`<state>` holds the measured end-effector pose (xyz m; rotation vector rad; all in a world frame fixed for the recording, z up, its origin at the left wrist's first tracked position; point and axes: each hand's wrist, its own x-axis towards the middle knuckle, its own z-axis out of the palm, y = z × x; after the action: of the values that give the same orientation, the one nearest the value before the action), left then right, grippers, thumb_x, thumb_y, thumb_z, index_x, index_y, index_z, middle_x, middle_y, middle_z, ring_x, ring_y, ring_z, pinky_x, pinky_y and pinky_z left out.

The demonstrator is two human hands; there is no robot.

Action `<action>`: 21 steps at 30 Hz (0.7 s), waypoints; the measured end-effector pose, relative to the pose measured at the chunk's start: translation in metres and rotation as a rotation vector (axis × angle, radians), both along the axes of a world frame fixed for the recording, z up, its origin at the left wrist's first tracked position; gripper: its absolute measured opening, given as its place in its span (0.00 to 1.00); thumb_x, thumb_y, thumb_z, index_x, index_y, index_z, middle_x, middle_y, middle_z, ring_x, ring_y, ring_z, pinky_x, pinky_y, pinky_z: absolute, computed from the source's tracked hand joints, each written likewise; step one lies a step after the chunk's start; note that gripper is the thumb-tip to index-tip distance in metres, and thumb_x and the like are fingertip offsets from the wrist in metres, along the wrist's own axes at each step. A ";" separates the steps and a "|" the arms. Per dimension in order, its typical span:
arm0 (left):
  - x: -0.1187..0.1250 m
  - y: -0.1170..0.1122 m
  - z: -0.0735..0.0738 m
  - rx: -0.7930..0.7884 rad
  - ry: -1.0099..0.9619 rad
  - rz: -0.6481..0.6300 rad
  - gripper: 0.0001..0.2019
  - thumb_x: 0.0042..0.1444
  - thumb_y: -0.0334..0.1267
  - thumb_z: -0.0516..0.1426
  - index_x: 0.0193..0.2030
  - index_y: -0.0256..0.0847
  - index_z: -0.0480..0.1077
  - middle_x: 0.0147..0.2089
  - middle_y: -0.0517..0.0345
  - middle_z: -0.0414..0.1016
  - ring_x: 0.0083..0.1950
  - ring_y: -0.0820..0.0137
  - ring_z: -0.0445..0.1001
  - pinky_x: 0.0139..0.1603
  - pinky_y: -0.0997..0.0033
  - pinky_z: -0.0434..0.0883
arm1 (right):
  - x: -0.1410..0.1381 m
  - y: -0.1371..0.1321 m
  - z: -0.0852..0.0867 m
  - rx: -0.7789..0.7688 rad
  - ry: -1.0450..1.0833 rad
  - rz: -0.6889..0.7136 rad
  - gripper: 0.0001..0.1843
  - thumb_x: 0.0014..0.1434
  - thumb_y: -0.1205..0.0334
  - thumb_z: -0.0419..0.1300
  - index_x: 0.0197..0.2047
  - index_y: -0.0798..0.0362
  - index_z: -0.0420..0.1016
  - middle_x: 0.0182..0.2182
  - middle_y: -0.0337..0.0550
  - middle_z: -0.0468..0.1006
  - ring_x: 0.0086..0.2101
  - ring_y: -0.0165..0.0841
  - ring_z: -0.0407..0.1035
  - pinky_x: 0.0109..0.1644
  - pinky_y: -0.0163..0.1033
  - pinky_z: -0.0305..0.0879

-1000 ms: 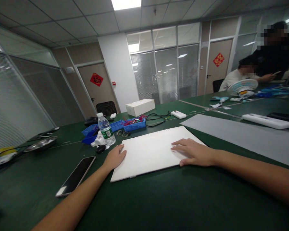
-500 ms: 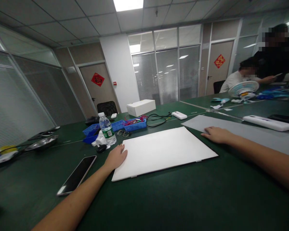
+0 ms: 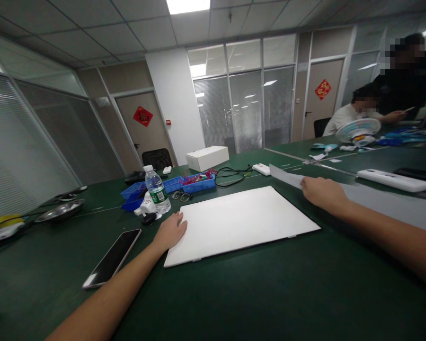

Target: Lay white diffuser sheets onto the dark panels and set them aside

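Observation:
A flat white panel (image 3: 237,222) with thin dark edges lies on the green table. My left hand (image 3: 171,231) rests on the panel's left edge, fingers loosely stretched over its surface. To the right, my right hand (image 3: 323,194) pinches the near edge of a thin translucent grey-white sheet (image 3: 369,203). The sheet's left end is lifted and bent off the table, while its right part runs out behind my forearm. A smartphone (image 3: 112,258) lies beside my left forearm.
Behind the panel stand a water bottle (image 3: 157,190), blue trays (image 3: 199,183) with small parts, glasses (image 3: 181,195) and a white box (image 3: 208,158). A long white device (image 3: 394,181) lies beyond the sheet. Two people are at the far right, near a fan (image 3: 358,129).
My right hand, which lay flat on the sheet, has closed on its edge and raised the left end off the table. My left hand and the panel stay put.

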<state>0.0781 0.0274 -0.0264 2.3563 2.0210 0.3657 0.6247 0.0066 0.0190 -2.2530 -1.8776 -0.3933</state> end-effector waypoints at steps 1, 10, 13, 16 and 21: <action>-0.001 0.000 0.000 0.000 -0.003 -0.001 0.29 0.65 0.46 0.48 0.68 0.33 0.66 0.73 0.42 0.62 0.75 0.59 0.60 0.73 0.64 0.56 | -0.006 -0.004 0.003 0.019 -0.011 0.005 0.27 0.69 0.51 0.42 0.51 0.57 0.78 0.41 0.64 0.80 0.37 0.48 0.76 0.43 0.51 0.66; -0.001 0.000 0.000 0.004 -0.003 -0.017 0.29 0.66 0.46 0.47 0.68 0.30 0.66 0.73 0.39 0.62 0.75 0.57 0.60 0.73 0.61 0.56 | -0.092 -0.042 -0.009 -0.010 -0.144 0.424 0.23 0.69 0.54 0.45 0.57 0.47 0.76 0.41 0.49 0.82 0.38 0.41 0.76 0.43 0.43 0.64; -0.001 0.001 -0.001 0.013 -0.014 -0.022 0.29 0.65 0.46 0.48 0.67 0.31 0.67 0.72 0.38 0.63 0.74 0.56 0.61 0.72 0.60 0.58 | -0.117 -0.060 -0.014 -0.050 -0.161 0.651 0.20 0.69 0.55 0.48 0.53 0.46 0.79 0.41 0.46 0.83 0.40 0.38 0.76 0.45 0.41 0.64; -0.002 0.001 -0.002 0.020 -0.031 -0.019 0.28 0.65 0.45 0.49 0.67 0.33 0.67 0.73 0.39 0.63 0.74 0.56 0.61 0.72 0.59 0.58 | -0.130 -0.076 -0.012 -0.034 -0.127 0.825 0.22 0.71 0.55 0.46 0.51 0.49 0.80 0.40 0.47 0.82 0.40 0.38 0.75 0.45 0.42 0.64; 0.000 0.000 0.000 0.014 -0.025 -0.012 0.28 0.65 0.45 0.49 0.67 0.35 0.67 0.73 0.41 0.63 0.74 0.58 0.61 0.72 0.61 0.57 | -0.130 -0.078 -0.008 -0.007 -0.046 0.871 0.27 0.71 0.44 0.45 0.56 0.48 0.79 0.44 0.48 0.82 0.43 0.39 0.75 0.50 0.44 0.65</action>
<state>0.0781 0.0270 -0.0265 2.3587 1.9994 0.4086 0.4951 -0.0714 0.0107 -1.2201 -2.6133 -0.2806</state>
